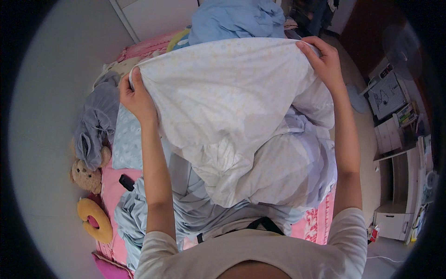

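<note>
Shirt [297, 255]: white
Sleeves [348, 235]: white, short, loose
Neckline [253, 256]: rounded
Forearms [345, 144]: bare
Left hand [138, 98]: bare
Right hand [325, 65]: bare

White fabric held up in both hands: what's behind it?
Beyond the top edge of the white fabric, a blue cloth heap shows, with pink bedding to its left. Whatever the fabric covers can't be seen.

Two hands, one left hand [138, 98] and one right hand [325, 63], are gripping one white printed bedcover [223, 88] at centre. One teddy bear [87, 176], one yellow neck pillow [84, 211] and one black handheld device [126, 182] are lying at left, and one magenta cushion [111, 268] is lying at lower left.
</note>
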The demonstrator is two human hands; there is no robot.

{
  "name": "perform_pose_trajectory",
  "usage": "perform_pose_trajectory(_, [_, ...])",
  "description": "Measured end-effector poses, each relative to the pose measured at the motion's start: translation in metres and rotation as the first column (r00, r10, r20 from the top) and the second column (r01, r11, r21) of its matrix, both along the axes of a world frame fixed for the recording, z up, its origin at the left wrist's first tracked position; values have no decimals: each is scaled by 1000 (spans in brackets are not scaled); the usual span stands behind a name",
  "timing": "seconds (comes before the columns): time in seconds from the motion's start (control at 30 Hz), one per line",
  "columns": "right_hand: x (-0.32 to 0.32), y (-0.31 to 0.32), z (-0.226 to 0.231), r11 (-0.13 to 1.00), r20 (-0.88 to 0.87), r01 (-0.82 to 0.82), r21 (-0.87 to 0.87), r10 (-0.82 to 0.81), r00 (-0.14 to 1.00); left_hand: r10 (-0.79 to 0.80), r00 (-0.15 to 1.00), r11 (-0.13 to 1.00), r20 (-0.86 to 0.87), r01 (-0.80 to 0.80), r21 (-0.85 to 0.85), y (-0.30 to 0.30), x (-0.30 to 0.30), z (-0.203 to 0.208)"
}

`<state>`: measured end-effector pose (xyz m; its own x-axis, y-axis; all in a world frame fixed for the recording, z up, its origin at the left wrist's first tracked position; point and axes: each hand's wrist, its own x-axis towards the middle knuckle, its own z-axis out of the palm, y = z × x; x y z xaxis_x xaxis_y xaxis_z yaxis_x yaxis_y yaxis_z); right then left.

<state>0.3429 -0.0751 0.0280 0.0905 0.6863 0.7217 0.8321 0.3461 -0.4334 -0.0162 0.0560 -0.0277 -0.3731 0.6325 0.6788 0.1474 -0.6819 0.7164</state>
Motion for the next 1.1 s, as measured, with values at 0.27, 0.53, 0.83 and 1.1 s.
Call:
perform_pose_trajectory(0.27, [19, -2, -18, 945, -88, -86, -315, 61, 994, -207, 973, 969, -102, 190, -157, 1, 0, -12])
perform_pose_trajectory(0.53, [32, -5, -57, 741, -424, -305, -598, 31, 905, -230, 962, 916, -146, 164, -366, 47, -22, -37])
perform_pose_trajectory(0.83, [21, 0, -95, 814, -533, -364, -453, 80, 843, -205, 971, 943, -122, 162, -291, 73, -45, -74])
perform_pose_trajectory(1.1, [40, -20, -80, 951, -166, 10, -309, -64, 984, -522, 815, 740, -252, 286, -609, 21, -36, -35])
